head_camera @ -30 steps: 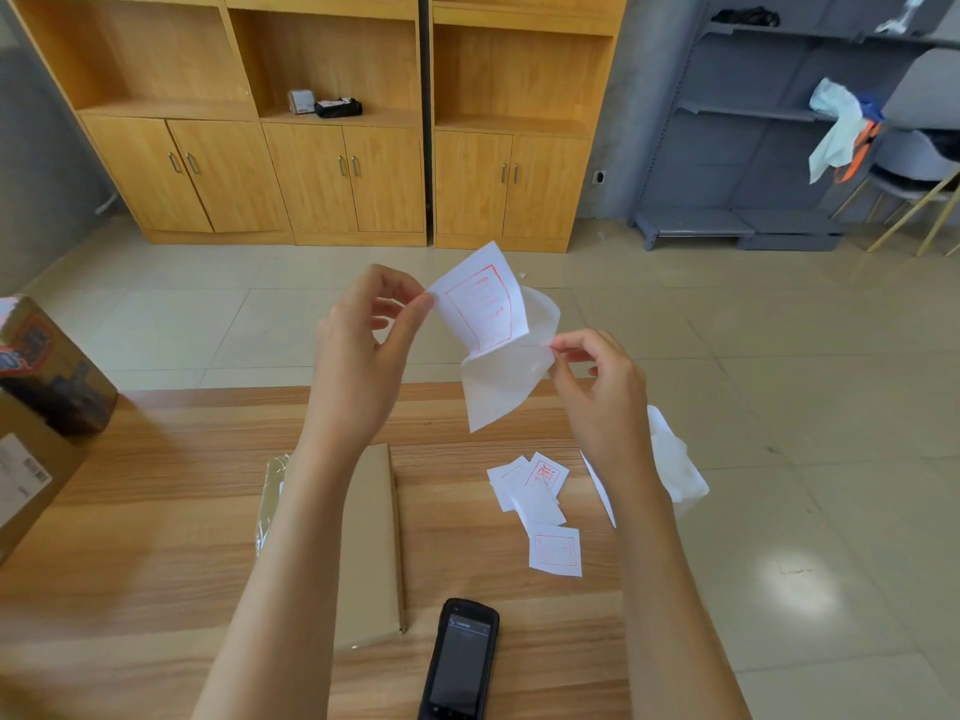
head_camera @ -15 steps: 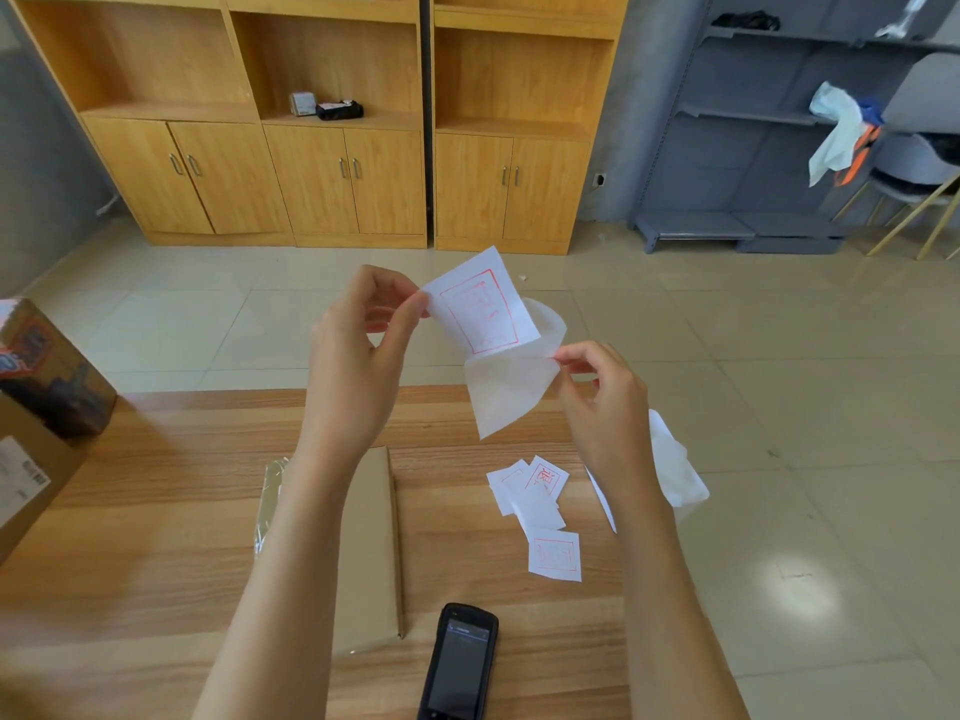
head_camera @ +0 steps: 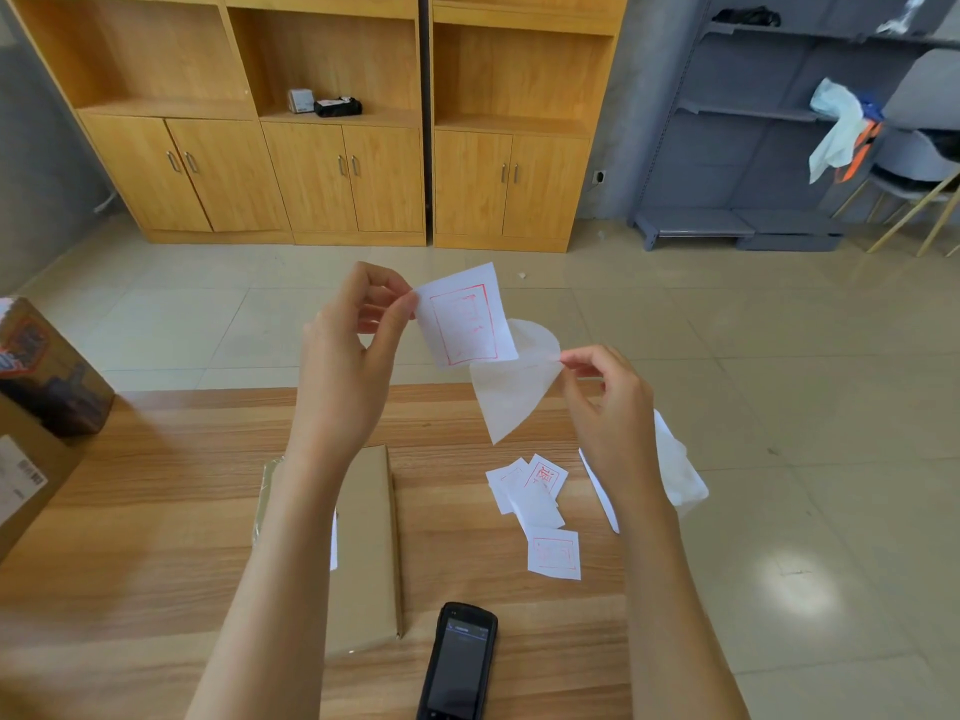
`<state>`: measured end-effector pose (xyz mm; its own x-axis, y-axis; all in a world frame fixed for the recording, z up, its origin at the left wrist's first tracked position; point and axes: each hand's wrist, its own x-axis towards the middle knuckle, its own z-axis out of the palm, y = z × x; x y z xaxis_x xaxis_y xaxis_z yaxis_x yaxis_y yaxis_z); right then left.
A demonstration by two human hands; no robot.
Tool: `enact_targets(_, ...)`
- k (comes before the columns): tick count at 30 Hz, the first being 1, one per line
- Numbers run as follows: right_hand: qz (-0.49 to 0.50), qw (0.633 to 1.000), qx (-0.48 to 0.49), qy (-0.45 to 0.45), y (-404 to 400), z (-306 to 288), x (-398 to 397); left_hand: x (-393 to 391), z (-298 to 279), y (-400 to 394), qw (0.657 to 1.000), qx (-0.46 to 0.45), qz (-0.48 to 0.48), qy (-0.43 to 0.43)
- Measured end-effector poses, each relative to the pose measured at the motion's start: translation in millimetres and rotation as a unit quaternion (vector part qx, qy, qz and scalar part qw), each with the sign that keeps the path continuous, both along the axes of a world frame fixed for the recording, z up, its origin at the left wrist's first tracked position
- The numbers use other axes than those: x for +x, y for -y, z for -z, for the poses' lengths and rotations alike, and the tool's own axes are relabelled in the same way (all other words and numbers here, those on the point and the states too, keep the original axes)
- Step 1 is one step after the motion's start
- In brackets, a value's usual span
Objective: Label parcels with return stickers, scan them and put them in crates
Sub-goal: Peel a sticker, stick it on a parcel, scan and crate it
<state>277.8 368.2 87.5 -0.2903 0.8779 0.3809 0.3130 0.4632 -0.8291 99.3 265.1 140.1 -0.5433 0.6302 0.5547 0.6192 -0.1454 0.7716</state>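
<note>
Both hands raised above the bench [head_camera: 156, 511]. Left hand [head_camera: 353, 356]: grip closed to a pinch, thumb and forefinger nipping the left edge of the return sticker [head_camera: 465, 315], white with a red printed frame, face toward the camera. Right hand [head_camera: 608, 402]: fingertips pinched on the translucent backing sheet [head_camera: 511, 394], which hangs below and right of the sticker; the two appear still joined along the sticker's lower edge, hard to be sure. Under the left forearm, a flat brown parcel [head_camera: 366, 543] lies on the bench. Below the right grip, loose stickers [head_camera: 540, 506]. Nearest the camera, a black handheld scanner [head_camera: 460, 662].
</note>
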Motion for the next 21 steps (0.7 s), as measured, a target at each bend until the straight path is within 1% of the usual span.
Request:
enact_targets(7,0.020,1.000,-0.007,-0.007,-5.4,9.0,6.6,-4.0,2.7,-0.6,1.000,-0.011,-0.021,-0.001)
enact_targets(14,0.061,0.998,-0.020,-0.013,-15.9,24.4,23.2,-15.3,11.6,-1.4,0.998,-0.012,-0.061,0.020)
enact_targets(21,0.087,0.994,-0.058,-0.015,-27.9,47.0,35.1,-2.1,27.9,-20.0,0.997,-0.076,-0.012,0.025)
